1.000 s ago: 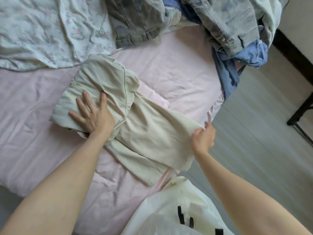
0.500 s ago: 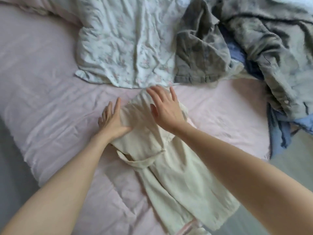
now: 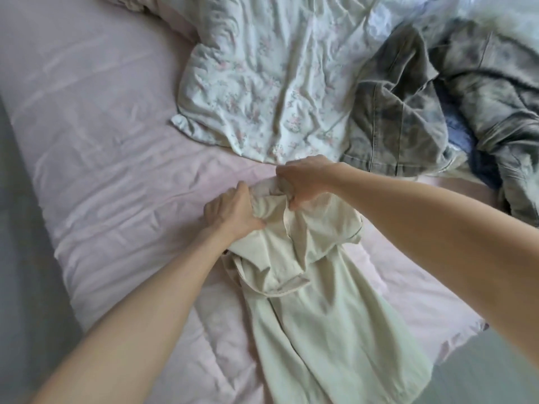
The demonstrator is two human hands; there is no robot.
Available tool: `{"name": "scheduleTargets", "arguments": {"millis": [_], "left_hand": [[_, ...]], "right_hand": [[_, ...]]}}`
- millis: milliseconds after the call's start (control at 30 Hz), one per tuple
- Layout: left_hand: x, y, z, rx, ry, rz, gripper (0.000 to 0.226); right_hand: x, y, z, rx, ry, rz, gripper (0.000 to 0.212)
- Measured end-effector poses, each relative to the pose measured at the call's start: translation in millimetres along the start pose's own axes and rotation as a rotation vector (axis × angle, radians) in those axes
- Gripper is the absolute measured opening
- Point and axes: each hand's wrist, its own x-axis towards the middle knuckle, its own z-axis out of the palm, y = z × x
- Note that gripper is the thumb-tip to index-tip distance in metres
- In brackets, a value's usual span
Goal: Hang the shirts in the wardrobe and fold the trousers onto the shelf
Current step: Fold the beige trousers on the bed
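Cream trousers (image 3: 315, 310) lie on the pink bed (image 3: 110, 176), partly folded, their length running toward me and off the bed's near edge. My left hand (image 3: 233, 212) grips the far left part of the bunched top end. My right hand (image 3: 303, 182) grips the same end just beside it, fingers curled into the fabric, which rises in creases between both hands.
A floral white garment (image 3: 262, 91) is spread at the back of the bed. A grey washed denim heap (image 3: 431, 112) with blue cloth (image 3: 460, 135) under it lies at the back right. Grey floor shows at lower right and along the left.
Both hands went from lying flat on the trousers' top end to gripping it with curled fingers, bunching the cloth. The view has shifted closer over the bed.
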Motion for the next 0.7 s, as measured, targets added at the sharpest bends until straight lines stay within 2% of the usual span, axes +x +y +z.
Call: {"name": "scheduleTargets", "arguments": {"millis": [100, 200, 233, 267, 333, 400, 433, 467, 500, 567, 633, 667, 700], "left_hand": [[-7, 7, -16, 0.110, 0.410, 0.064, 0.058], [-36, 14, -9, 0.189, 0.680, 0.107, 0.050], [-52, 17, 2, 0.163, 0.681, 0.131, 0.049], [-71, 22, 16, 0.126, 0.612, 0.154, 0.051], [-111, 31, 44, 0.021, 0.272, 0.190, 0.063], [-142, 34, 69, 0.021, -0.078, 0.242, 0.066], [-155, 36, 79, 0.024, -0.130, 0.289, 0.059], [-162, 39, 82, -0.011, -0.092, 0.334, 0.049], [-165, 43, 82, -0.074, 0.014, 0.370, 0.033], [-157, 50, 76, -0.218, 0.280, 0.402, 0.007], [-128, 48, 60, -0.233, 0.457, 0.345, 0.012], [-108, 45, 53, -0.202, 0.439, 0.299, 0.019], [-86, 38, 49, -0.144, 0.319, 0.232, 0.039]], "right_hand": [[-16, 7, -4, 0.026, 0.358, 0.041, 0.058], [-46, 0, 21, 0.005, 0.650, 0.038, 0.054], [-60, -4, 36, 0.002, 0.694, 0.031, 0.053], [-76, -8, 55, 0.000, 0.708, 0.026, 0.052], [-108, -14, 97, 0.002, 0.644, -0.002, 0.053], [-138, -13, 139, -0.008, 0.416, -0.027, 0.063], [-154, -13, 158, -0.008, 0.250, -0.033, 0.069], [-165, -12, 170, 0.000, 0.135, -0.025, 0.069], [-174, -10, 176, 0.022, 0.085, -0.009, 0.064], [-176, -8, 176, 0.153, 0.243, -0.008, 0.048], [-167, -13, 161, 0.290, 0.467, 0.070, 0.027], [-159, -17, 150, 0.400, 0.502, 0.148, 0.022], [-151, -24, 142, 0.531, 0.521, 0.255, 0.023]]}}
